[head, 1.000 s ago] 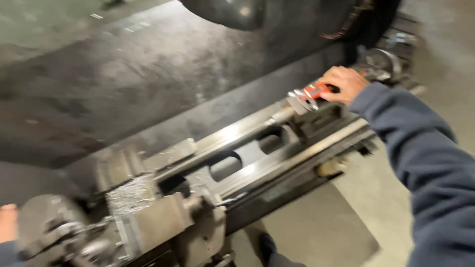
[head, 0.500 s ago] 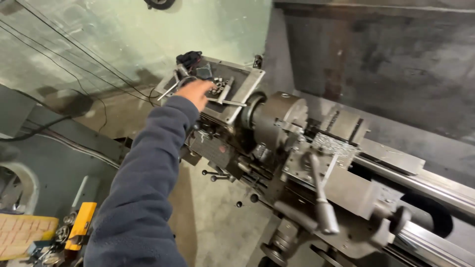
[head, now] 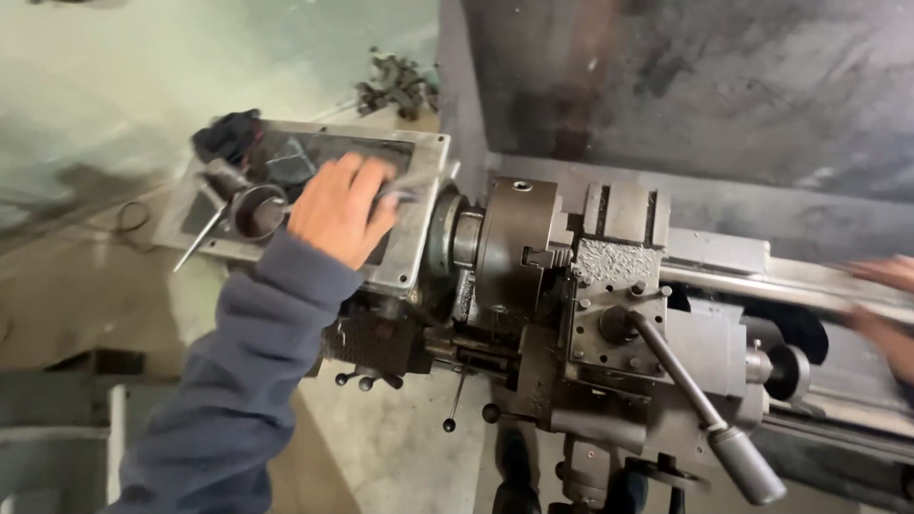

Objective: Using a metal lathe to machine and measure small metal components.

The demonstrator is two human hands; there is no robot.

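The left hand [head: 343, 207] lies spread, fingers loosely curled, on the shallow metal tray [head: 419, 249] atop the lathe headstock; whether it pinches anything I cannot tell. Just left of it in the tray sit a steel cup [head: 255, 211], a thin rod [head: 200, 246] and a dark rag [head: 228, 135]. The rod looks light, stiff and probably oily, best taken mid-shaft; its long axis slants from lower left to upper right. Further right come the chuck [head: 509, 249], the tool post [head: 619, 262] and its long lever [head: 700, 405]. The right hand [head: 881, 305] is a blur at the edge, its grip unreadable.
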